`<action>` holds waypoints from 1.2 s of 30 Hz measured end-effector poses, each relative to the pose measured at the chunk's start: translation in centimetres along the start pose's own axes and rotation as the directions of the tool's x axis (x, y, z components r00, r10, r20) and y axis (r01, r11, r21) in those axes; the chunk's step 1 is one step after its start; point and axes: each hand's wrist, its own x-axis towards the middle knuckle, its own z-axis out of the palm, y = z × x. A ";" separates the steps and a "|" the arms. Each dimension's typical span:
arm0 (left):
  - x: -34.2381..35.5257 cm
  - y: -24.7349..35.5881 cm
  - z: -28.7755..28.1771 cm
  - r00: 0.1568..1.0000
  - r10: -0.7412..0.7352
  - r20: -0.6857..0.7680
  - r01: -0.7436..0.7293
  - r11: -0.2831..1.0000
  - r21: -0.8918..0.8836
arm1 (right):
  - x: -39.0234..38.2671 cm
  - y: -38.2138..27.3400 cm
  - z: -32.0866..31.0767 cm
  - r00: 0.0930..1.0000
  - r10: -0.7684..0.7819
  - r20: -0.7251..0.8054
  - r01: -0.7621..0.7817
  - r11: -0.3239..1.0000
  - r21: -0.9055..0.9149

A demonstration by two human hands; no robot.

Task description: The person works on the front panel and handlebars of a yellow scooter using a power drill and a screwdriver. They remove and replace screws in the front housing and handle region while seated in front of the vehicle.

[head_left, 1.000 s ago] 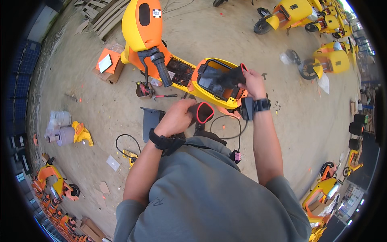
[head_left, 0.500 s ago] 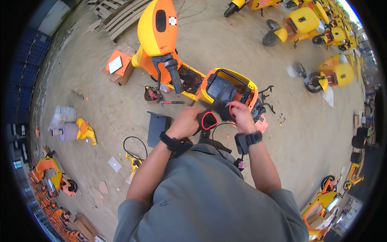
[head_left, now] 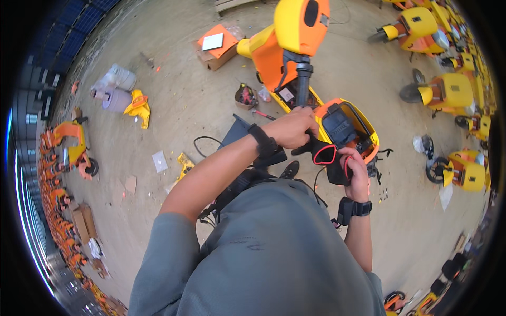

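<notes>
In front of my chest I hold a pair of black gloves with red-edged cuffs. The fingers of my left hand [head_left: 293, 128] are closed on one glove [head_left: 315, 142], whose cuff opening faces me. My right hand [head_left: 357, 176] grips the other glove [head_left: 336, 174] by its cuff, right beside the first. Just beyond both hands stands a yellow and orange scooter [head_left: 257, 50]. Its handlebar grip [head_left: 304, 79] is nearest my left hand. Close to my right hand is its open seat compartment [head_left: 375, 138], which has a dark box-like part [head_left: 339, 126] inside.
Left of the scooter are a carton with an orange panel [head_left: 213, 59], a small box of tools [head_left: 246, 96] and a dark flat case [head_left: 238, 129]. A yellow plastic part [head_left: 138, 108] lies farther left. More yellow scooters [head_left: 454, 90] line the right, orange ones [head_left: 74, 138] the left.
My view has turned, so the scooter sits farther right. Both hands have moved right with the gloves, my left reaching across near the handlebar grip. The gloves are now closer together.
</notes>
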 end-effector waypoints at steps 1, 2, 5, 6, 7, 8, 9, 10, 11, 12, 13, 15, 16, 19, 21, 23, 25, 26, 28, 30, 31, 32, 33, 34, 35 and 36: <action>-0.4 0.1 -0.4 1.000 -0.018 -0.013 0.018 1.000 -0.004 | -0.2 -0.2 0.2 0.998 -0.028 0.055 0.025 0.999 0.045; -0.7 0.1 -0.7 0.999 -0.042 -0.014 0.042 0.999 -0.002 | -0.2 -0.4 0.3 0.997 -0.011 0.074 0.010 1.000 0.019; -1.3 0.2 -1.1 0.996 -0.085 -0.002 0.085 0.996 -0.002 | -0.2 -0.9 1.1 0.993 0.011 0.118 0.000 0.995 -0.098; -1.4 0.3 -1.0 0.995 -0.103 0.011 0.103 0.994 -0.032 | -0.1 -1.1 1.4 0.995 0.040 0.086 -0.026 0.986 -0.164; -1.4 0.3 -0.9 0.993 -0.118 0.024 0.119 0.991 -0.060 | -0.1 -1.3 1.8 0.991 0.020 0.134 0.006 0.982 -0.191; -1.4 0.3 -0.6 0.994 -0.107 0.028 0.109 0.991 -0.083 | 0.0 -1.3 2.2 0.988 0.018 0.152 0.018 0.972 -0.234; -1.4 0.3 -0.3 0.995 -0.096 0.030 0.098 0.989 -0.106 | 0.0 -1.4 2.6 0.988 0.034 0.151 0.012 0.956 -0.293; -1.3 0.3 0.1 0.995 -0.093 0.041 0.097 0.987 -0.127 | 0.2 -1.5 3.1 0.971 0.014 0.237 0.044 0.970 -0.238; -1.3 0.2 0.5 0.995 -0.095 0.031 0.098 0.986 -0.132 | 0.2 -1.6 3.3 0.967 0.058 0.250 0.007 0.968 -0.253; -1.3 0.2 0.9 0.994 -0.105 0.029 0.108 0.985 -0.135 | 0.4 -1.6 3.7 0.978 0.081 0.193 -0.017 0.950 -0.312; -1.4 0.2 1.3 0.991 -0.124 0.044 0.129 0.982 -0.137 | 0.4 -1.6 3.9 0.984 0.082 0.158 -0.019 0.930 -0.368; -1.5 0.0 1.8 0.989 -0.142 0.031 0.145 0.982 -0.118 | 0.7 -1.5 4.0 0.990 0.087 0.109 -0.045 0.941 -0.335; -1.6 -0.1 2.0 0.988 -0.151 0.021 0.153 0.981 -0.116 | 0.7 -1.4 3.9 0.995 0.096 0.040 -0.076 0.934 -0.350; -1.9 -0.3 2.5 0.990 -0.092 -0.107 0.068 0.977 -0.204 | 0.9 -0.8 3.4 0.999 0.030 0.021 -0.021 0.940 -0.341; -2.1 -0.4 2.5 0.940 -0.294 -0.176 0.236 0.928 -0.288 | 1.1 -0.3 2.9 1.000 -0.010 0.000 0.009 0.942 -0.336; -2.3 -0.5 2.3 0.916 -0.331 -0.225 0.251 0.913 -0.323 | 1.3 0.3 2.4 0.998 0.021 -0.053 -0.033 0.971 -0.239; -2.6 -0.4 2.1 0.898 -0.422 -0.122 0.307 0.802 -0.512 | 1.6 0.7 2.0 0.991 0.041 -0.129 -0.065 0.979 -0.191; -2.7 -0.2 2.2 0.902 -0.423 -0.085 0.321 0.789 -0.523 | 1.7 0.9 1.8 0.992 0.035 -0.125 -0.051 0.991 -0.120; -2.7 0.4 2.5 0.916 -0.400 -0.025 0.320 0.767 -0.556 | 1.6 0.9 1.7 0.985 0.060 -0.159 -0.075 0.993 -0.092; -2.5 1.3 3.1 0.944 -0.331 -0.011 0.261 0.764 -0.590 | 1.4 0.6 1.9 0.987 0.060 -0.149 -0.075 0.992 -0.098; -2.2 1.8 3.5 0.945 -0.325 -0.021 0.251 0.767 -0.591 | 1.3 0.4 2.1 0.987 0.053 -0.154 -0.073 0.990 -0.121; -2.0 2.4 4.0 0.938 -0.347 -0.029 0.267 0.770 -0.579 | 1.2 0.2 2.4 0.986 0.064 -0.154 -0.088 0.984 -0.157; -1.6 3.0 4.3 0.938 -0.341 -0.056 0.250 0.782 -0.571 | 1.1 0.0 2.8 0.994 0.051 -0.101 -0.067 0.985 -0.160; -1.2 3.3 4.3 0.948 -0.309 -0.078 0.221 0.814 -0.537 | 1.3 -0.3 3.1 0.998 0.014 -0.056 -0.025 0.981 -0.190; -1.0 3.6 4.3 0.951 -0.302 -0.074 0.223 0.829 -0.513 | 1.3 -0.5 3.5 0.997 0.056 -0.044 -0.061 0.990 -0.124; -0.7 3.9 4.1 0.949 -0.288 -0.131 0.189 0.847 -0.496 | 1.6 -0.9 3.7 0.997 0.018 -0.070 -0.029 0.986 -0.164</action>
